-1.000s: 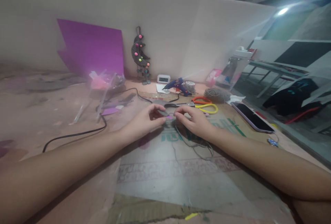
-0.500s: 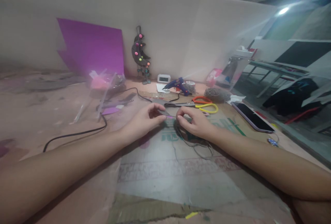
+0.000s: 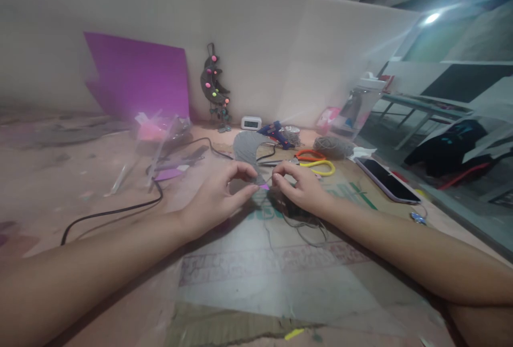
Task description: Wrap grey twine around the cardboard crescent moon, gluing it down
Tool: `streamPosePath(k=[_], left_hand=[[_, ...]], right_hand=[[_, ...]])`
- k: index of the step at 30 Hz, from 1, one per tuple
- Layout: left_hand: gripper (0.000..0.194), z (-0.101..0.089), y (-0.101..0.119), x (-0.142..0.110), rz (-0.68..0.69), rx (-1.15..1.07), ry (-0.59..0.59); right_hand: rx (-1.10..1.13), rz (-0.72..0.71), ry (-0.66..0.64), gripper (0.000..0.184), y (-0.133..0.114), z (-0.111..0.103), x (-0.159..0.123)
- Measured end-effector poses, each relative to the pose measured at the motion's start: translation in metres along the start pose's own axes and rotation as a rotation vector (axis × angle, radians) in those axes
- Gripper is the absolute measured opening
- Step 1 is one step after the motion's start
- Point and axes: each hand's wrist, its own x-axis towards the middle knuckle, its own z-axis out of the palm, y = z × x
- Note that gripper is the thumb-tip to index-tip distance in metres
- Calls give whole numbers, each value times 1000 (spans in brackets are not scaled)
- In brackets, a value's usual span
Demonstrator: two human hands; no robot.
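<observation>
A grey crescent moon (image 3: 245, 149), wrapped in what looks like yarn, stands tilted up from my left hand (image 3: 224, 192). That hand pinches it near its lower tip, where a small purple edge shows. Just to the right, my right hand (image 3: 301, 186) has thumb and forefinger closed on a thin grey yarn (image 3: 270, 179) that runs to the crescent's tip. Loose yarn (image 3: 312, 234) trails in loops below the right hand onto the cardboard (image 3: 236, 283). Behind the hands lie scissors (image 3: 320, 167) with yellow and orange handles.
At the back stand a decorated dark moon (image 3: 212, 82), a small digital clock (image 3: 251, 123), a blue glue gun (image 3: 280, 136) and a grey yarn ball (image 3: 332, 145). A phone (image 3: 387, 180) lies right. Purple sheet (image 3: 140, 79) leans left; a black cord (image 3: 116, 209) crosses the table.
My left hand has turned the crescent from nearly edge-on to upright, so its broad grey face shows. Both hands keep their pinch close together. The view has shifted slightly.
</observation>
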Motion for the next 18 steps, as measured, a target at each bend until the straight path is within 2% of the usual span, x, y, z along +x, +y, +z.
streamPosePath(k=[6, 18], left_hand=[[12, 0, 0, 0, 52, 69, 9], [21, -2, 0, -2, -2, -46, -77]], right_hand=[[-11, -24, 48, 13, -2, -2, 0], [-31, -6, -62, 12, -1, 1, 2]])
